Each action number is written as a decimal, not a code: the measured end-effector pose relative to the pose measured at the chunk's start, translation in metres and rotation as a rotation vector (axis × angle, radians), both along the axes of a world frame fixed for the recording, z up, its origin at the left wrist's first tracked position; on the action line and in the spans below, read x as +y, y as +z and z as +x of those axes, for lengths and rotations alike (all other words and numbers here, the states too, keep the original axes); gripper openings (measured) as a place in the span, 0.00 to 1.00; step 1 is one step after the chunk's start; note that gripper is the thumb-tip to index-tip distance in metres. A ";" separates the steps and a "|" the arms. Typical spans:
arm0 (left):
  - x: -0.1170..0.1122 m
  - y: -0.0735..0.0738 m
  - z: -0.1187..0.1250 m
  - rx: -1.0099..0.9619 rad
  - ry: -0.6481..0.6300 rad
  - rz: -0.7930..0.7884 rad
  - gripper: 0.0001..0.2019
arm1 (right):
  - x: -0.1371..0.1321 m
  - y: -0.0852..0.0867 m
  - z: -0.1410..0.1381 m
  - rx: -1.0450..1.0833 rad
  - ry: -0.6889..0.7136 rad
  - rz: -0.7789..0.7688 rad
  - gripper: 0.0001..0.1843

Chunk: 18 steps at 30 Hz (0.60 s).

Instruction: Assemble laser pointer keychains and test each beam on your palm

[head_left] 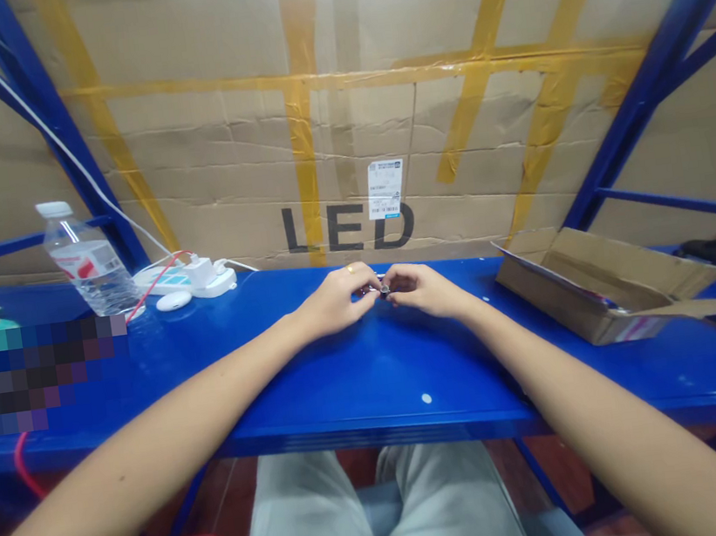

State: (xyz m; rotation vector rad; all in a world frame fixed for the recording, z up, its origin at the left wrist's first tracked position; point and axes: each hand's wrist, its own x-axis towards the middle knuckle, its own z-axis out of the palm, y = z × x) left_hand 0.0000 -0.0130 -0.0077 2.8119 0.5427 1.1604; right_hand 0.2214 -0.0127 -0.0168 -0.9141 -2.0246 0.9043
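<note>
My left hand point(337, 298) and my right hand point(420, 288) meet over the middle of the blue shelf point(360, 382). Both have their fingers curled in a pinch around a small dark and metallic part point(382, 288) held between them, just above the shelf surface. The part is too small to name. A ring shows on a finger of my left hand. Both forearms stretch forward from the near edge.
A water bottle point(88, 261), a white power strip point(188, 279) with a red cable and a small white oval object point(173, 301) stand at the left. An open cardboard box point(610, 280) lies at the right. Taped cardboard marked LED point(340, 130) closes the back.
</note>
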 end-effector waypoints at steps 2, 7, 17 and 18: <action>-0.001 0.001 -0.002 -0.003 0.025 -0.017 0.05 | 0.002 -0.001 0.002 -0.016 -0.015 0.043 0.07; 0.009 -0.005 -0.006 0.089 0.119 -0.025 0.07 | 0.006 -0.005 0.004 -0.053 -0.027 0.071 0.07; 0.041 -0.014 0.000 0.436 0.072 -0.092 0.20 | 0.006 -0.002 0.003 -0.045 -0.081 -0.076 0.10; 0.043 -0.015 0.000 0.453 0.075 -0.100 0.20 | 0.005 -0.001 0.003 -0.005 -0.065 -0.104 0.10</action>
